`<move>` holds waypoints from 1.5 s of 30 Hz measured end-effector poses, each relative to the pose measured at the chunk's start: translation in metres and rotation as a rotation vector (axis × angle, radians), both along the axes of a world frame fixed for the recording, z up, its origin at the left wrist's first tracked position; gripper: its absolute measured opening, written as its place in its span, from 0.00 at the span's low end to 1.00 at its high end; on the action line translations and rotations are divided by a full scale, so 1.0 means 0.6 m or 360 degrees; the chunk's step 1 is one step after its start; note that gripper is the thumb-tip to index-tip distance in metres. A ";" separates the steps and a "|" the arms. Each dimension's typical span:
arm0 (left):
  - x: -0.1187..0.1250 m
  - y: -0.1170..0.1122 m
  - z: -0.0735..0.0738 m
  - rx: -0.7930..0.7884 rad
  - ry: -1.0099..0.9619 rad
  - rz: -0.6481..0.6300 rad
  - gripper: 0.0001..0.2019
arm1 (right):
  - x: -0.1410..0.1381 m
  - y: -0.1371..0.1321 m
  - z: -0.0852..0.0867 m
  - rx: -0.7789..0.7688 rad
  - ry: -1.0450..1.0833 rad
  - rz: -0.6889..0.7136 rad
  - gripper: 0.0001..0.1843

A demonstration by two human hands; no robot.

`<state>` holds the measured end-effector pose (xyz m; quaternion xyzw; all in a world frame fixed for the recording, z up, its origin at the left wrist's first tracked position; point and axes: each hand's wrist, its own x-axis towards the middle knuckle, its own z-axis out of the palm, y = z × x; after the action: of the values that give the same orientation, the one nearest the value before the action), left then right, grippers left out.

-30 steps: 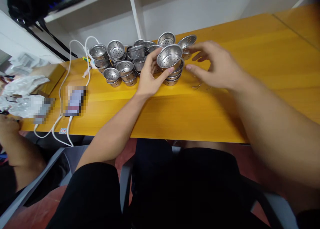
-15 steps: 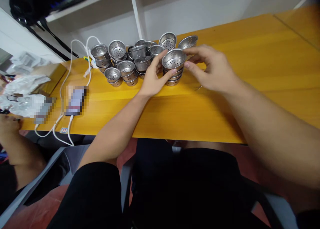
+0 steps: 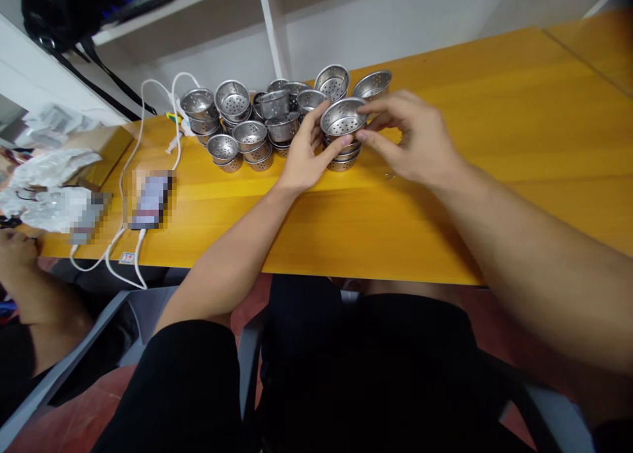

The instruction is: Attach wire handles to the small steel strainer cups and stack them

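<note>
Both hands pinch the top perforated steel cup (image 3: 343,116): left hand (image 3: 304,156) on its near-left rim, right hand (image 3: 413,143) on its right rim; it sits, seemingly nested, atop a short stack (image 3: 342,155), mouth upward.

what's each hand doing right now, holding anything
Left hand: closed on the perforated round steel strainer cup topping a stack.
Right hand: pinching the same cup's rim.
</note>
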<state>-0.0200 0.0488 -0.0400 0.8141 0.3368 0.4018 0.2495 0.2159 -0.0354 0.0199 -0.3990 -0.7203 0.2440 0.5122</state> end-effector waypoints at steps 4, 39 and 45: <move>0.002 -0.004 0.004 -0.0034 -0.0050 0.0039 0.43 | -0.003 -0.007 0.007 0.0024 -0.0063 -0.0052 0.21; -0.051 -0.022 0.020 0.0047 0.0138 -0.0024 0.46 | 0.086 0.107 -0.090 -0.0294 -0.0577 -0.0240 0.14; -0.113 -0.027 0.075 0.0218 0.0171 0.0408 0.25 | 0.089 0.094 -0.075 -0.0403 -0.0640 -0.0133 0.14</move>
<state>-0.0880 0.0327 0.0051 0.7999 0.4227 0.4083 0.1218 0.2691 0.0211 -0.0250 -0.5300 -0.7544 0.2266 0.3140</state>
